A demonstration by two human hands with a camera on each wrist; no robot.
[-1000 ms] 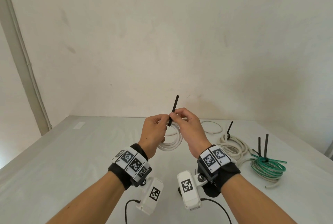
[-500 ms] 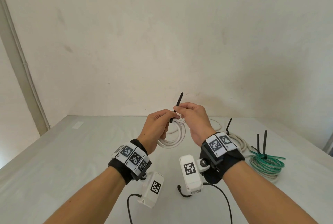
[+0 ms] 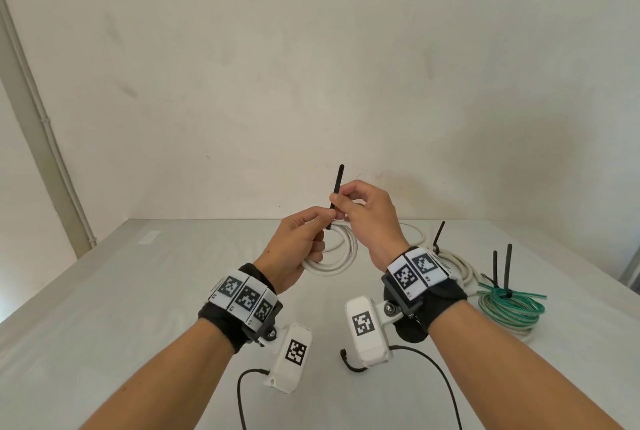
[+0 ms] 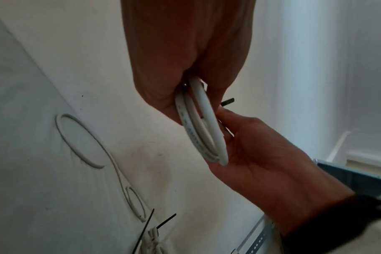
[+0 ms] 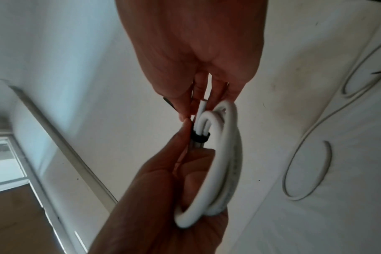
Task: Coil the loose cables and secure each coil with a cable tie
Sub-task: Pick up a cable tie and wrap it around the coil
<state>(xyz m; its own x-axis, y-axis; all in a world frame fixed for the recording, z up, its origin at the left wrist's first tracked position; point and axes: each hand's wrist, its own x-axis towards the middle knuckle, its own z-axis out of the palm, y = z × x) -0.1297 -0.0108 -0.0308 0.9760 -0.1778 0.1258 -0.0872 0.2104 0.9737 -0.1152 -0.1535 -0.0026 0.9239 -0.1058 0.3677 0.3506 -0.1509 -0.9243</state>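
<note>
Two hands: left hand [image 3: 298, 249] and right hand [image 3: 370, 218]. Three coiled cables: one white coil [image 3: 337, 256] held up between the hands, one off-white coil [image 3: 457, 265] lying on the table [image 3: 104, 308], one green coil [image 3: 509, 308] just beside it. One loose white cable [image 4: 93, 142] lying uncoiled on the table. Cable ties: one black cable tie [image 3: 336, 194] on the held coil, one black tie tail [image 3: 439, 235] rising from the off-white coil, two upright black tails [image 3: 502, 267] on the green coil; whether these belong to one tie or two cannot be told. Two wrist cameras [image 3: 291, 357], one below each forearm.
</note>
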